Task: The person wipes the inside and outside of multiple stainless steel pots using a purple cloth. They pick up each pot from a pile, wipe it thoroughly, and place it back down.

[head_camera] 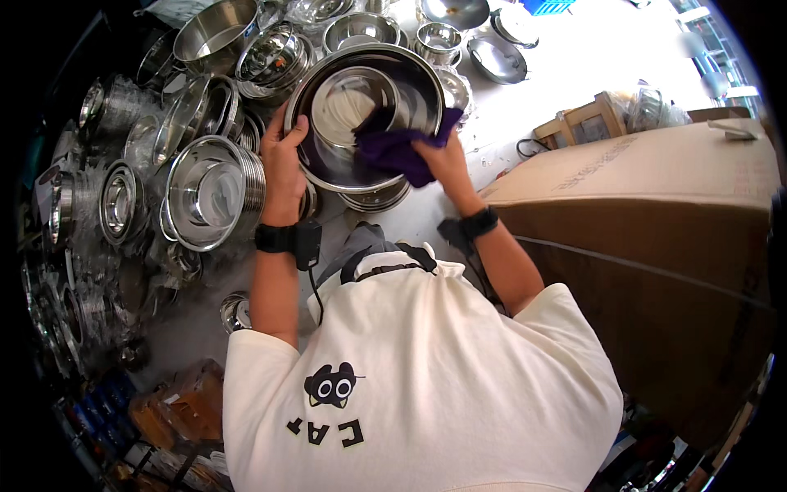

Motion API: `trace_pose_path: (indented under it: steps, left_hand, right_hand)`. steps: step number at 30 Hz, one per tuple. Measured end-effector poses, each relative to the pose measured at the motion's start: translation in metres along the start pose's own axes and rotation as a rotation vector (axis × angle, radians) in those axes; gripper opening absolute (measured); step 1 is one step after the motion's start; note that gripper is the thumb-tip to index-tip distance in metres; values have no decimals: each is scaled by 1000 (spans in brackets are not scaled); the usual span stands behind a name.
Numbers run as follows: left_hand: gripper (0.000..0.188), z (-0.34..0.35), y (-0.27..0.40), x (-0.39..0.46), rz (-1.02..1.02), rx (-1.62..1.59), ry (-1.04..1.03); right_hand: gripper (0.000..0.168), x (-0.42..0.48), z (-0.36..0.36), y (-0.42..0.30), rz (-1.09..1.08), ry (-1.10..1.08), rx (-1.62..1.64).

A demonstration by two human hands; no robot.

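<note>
A wide stainless steel basin is held up before me, its hollow side towards my view. My left hand grips its left rim, with the thumb over the edge. In my right hand is a bunched purple cloth, which lies against the basin's inner right side and hangs over the lower rim. Each wrist wears a black strap with a small device. Below the basin, a stack of steel bowls shows partly on the floor.
Nested steel basins and plastic-wrapped stacks of bowls crowd the left. More steel bowls and a shallow pan lie on the floor beyond. To the right stands a large cardboard box, with a wooden frame behind it.
</note>
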State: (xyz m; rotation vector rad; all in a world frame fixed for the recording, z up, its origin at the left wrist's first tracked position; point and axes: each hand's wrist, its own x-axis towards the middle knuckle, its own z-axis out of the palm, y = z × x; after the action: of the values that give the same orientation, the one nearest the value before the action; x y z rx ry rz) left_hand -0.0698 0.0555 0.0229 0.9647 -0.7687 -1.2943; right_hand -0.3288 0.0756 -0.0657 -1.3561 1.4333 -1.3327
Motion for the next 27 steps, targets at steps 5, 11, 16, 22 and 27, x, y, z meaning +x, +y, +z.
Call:
trace_pose_path:
  steps: [5, 11, 16, 22, 27]
  left_hand:
    - [37, -27, -57, 28, -110, 75, 4]
    - [46, -74, -109, 54, -186, 727, -202]
    - [52, -98, -139, 55, -182, 1027, -218]
    - [63, -121, -188, 67, -285, 1257, -216]
    - [74, -122, -216, 78, -355, 1357, -203]
  right_hand:
    - [68, -10, 14, -10, 291, 24, -283]
    - [66, 16, -6, 49, 397, -144, -530]
    - [62, 26, 8, 76, 398, -191, -655]
    - [63, 43, 15, 111, 423, -314, -684]
    - [67, 54, 10, 156, 453, -401, -716]
